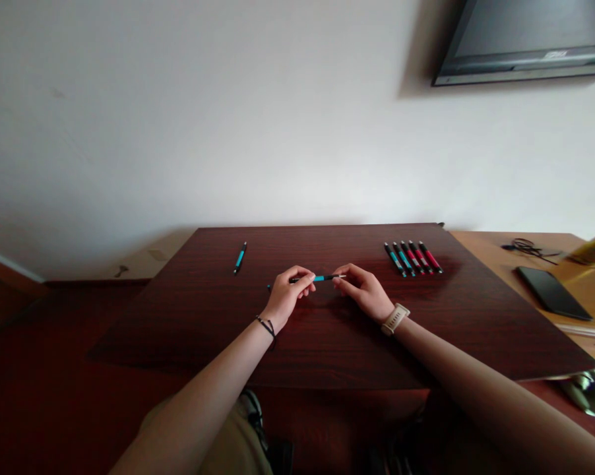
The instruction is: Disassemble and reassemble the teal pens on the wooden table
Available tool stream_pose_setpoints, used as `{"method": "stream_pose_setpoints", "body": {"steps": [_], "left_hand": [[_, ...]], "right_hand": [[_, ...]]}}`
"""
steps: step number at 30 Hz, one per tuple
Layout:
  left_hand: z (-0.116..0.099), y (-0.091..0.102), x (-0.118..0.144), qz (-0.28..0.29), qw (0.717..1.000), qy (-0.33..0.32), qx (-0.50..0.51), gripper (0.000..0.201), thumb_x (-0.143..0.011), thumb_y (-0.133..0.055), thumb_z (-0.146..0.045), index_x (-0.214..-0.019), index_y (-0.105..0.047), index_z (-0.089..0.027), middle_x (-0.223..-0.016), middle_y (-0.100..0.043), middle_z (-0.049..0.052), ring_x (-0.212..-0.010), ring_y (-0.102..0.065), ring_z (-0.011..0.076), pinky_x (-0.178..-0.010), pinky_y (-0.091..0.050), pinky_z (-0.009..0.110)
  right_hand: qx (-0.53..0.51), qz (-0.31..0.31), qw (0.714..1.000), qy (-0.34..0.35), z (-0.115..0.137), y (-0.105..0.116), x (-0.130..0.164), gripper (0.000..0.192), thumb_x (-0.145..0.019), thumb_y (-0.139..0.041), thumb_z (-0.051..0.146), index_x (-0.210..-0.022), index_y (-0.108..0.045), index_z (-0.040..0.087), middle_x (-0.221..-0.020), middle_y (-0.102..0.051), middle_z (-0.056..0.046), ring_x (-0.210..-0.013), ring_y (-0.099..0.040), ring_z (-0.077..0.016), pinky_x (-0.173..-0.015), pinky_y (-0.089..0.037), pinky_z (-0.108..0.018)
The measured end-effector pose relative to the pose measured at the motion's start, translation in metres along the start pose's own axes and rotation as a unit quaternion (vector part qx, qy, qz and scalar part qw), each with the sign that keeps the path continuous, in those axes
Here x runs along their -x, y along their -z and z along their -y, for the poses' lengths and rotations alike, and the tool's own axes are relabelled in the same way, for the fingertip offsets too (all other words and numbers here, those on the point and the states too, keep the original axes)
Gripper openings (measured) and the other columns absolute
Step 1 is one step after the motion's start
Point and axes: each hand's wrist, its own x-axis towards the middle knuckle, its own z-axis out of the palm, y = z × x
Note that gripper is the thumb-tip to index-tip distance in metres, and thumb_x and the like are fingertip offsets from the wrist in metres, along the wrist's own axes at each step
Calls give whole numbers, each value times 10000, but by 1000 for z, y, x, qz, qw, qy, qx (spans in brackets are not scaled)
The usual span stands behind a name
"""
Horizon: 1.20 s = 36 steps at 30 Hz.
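Nearest to the camera, two bare forearms are seen reaching forward over the near edge of the dark wooden table (327,349). A thin black cord is worn on the left wrist, and a pale watch (395,318) is worn on the right wrist.

Just past the middle of the table, a teal and black pen (321,278) is held level between both hands, a little above the table top. The left hand (285,295) is curled, and its thumb and fingers are pressed together around the left part of the pen. The right hand (365,290) is closed at the fingertips, and the right end of the pen is pinched there between thumb and forefinger. A small part of the pen is seen sticking out to the left of the left hand.

Farther back on the table, left of the held pen, a single teal pen (240,257) is laid alone. Right of the held pen and also farther back, a row of five pens (413,257) is laid side by side, two teal and three red.

Behind the table, a white wall is seen.
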Motion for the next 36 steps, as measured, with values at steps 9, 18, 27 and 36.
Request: {"method": "stream_pose_setpoints", "body": {"steps": [9, 18, 27, 36], "left_hand": [[1, 1, 0, 3, 1000, 0, -1, 283, -869, -737, -445, -850, -695, -165, -711, -684, 36, -606, -546, 120, -562, -388, 254], [2, 1, 0, 2, 1000, -3, -2, 272, -876, -734, -431, -853, -696, -163, -711, -683, 34, -613, -548, 121, -565, -388, 252], [-1, 0, 0, -4, 1000, 3, 1, 307, -863, -740, -459, -796, -683, -165, -673, -665, 28, -598, -544, 125, -568, -393, 260], [-1, 1, 0, 2, 1000, 2, -3, 331, -881, -725, -481, -783, -678, -168, -650, -656, 25, -597, -541, 127, -564, -384, 261]], "right_hand": [[11, 6, 1000, -1, 1, 0, -1, 327, -966, -639, 535, -936, -665, 210, -792, -671, -19, -699, -594, -171, -673, -492, -299], [-4, -1, 1000, 3, -3, 0, -1, 315, -928, -702, 516, -1009, -669, 213, -865, -702, -31, -746, -622, -182, -701, -505, -307], [22, 2, 1000, 4, -2, 0, 0, 350, -956, -651, 564, -919, -667, 216, -779, -676, -14, -708, -586, -179, -683, -480, -302], [38, 8, 999, 1, 1, 1, 1, 416, -975, -611, 599, -817, -670, 218, -728, -661, -12, -664, -552, -176, -655, -442, -303]]}}
